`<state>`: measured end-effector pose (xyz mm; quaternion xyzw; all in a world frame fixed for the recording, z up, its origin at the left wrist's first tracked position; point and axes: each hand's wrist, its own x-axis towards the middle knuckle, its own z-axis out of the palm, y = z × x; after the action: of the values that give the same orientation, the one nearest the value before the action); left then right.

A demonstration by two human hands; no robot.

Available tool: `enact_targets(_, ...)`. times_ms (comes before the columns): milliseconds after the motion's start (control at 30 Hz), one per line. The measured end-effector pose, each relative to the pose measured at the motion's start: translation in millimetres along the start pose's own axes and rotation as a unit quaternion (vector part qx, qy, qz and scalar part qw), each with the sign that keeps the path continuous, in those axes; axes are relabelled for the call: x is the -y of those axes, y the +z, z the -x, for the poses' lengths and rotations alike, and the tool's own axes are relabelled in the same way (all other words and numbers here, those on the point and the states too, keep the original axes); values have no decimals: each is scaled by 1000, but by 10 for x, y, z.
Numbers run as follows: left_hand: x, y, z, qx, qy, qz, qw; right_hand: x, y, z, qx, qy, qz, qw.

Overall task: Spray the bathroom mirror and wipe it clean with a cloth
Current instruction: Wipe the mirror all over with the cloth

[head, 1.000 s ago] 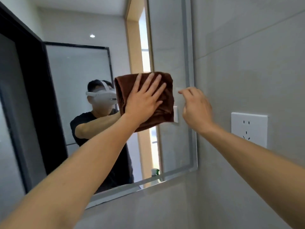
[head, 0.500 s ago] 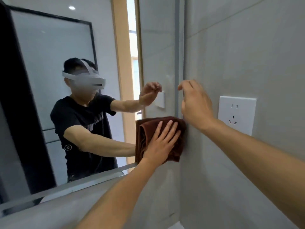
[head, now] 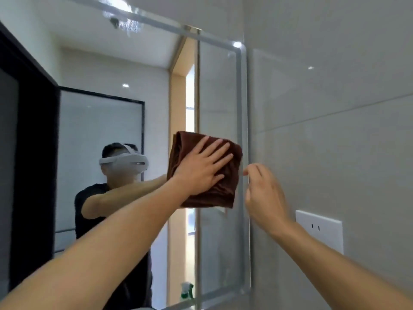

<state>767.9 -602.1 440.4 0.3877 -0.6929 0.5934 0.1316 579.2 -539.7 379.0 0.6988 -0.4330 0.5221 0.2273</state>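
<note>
Head view: left hand [head: 202, 170] presses cloth [head: 225, 186] flat on mirror [head: 219, 86]; right hand [head: 264, 195] loosely curled, holding nothing.

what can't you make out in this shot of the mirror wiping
Head view, the only one:
- Glass under the cloth: covered by cloth and left hand, so whether it is clean cannot be told.
- Right hand: motion-blurred; whether its fingertips touch the mirror frame is unclear.
- Spray bottle: seen only as a small reflection at the mirror's bottom.
- Wall socket: lower part hidden by the right forearm.
</note>
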Motion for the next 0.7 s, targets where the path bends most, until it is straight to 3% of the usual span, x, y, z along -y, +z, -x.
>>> enact_targets(133, 1049, -438, -442, -32, -196, -66, 978, 75, -98, -272, -19, -11, -6, 1000)
enact_targets(267, 1188, -493, -652, -53, -345, -66, 935, 173, -191, -617, -36, -23, -18, 999)
enact_targets(333, 951, -442, -699, -64, -345, -55, 935, 244, -210, -794, -56, -34, -38, 997)
enact_targets(467, 673, -360, -652, 5, -114, -43, 993, 407, -213, -1122, -107, -49, -73, 990)
enact_targets(533, 899, -404, -646, 21, -71, -56, 996, 514, -227, -1268, -121, -50, -79, 988)
enact_targets(600, 1256, -496, -662, -3, -105, -77, 992, 611, -263, -1367, -127, -65, -84, 986)
enact_targets(700, 1990, -757, -634, -25, -235, -94, 967, 753, -285, -1507, -116, -82, -96, 985)
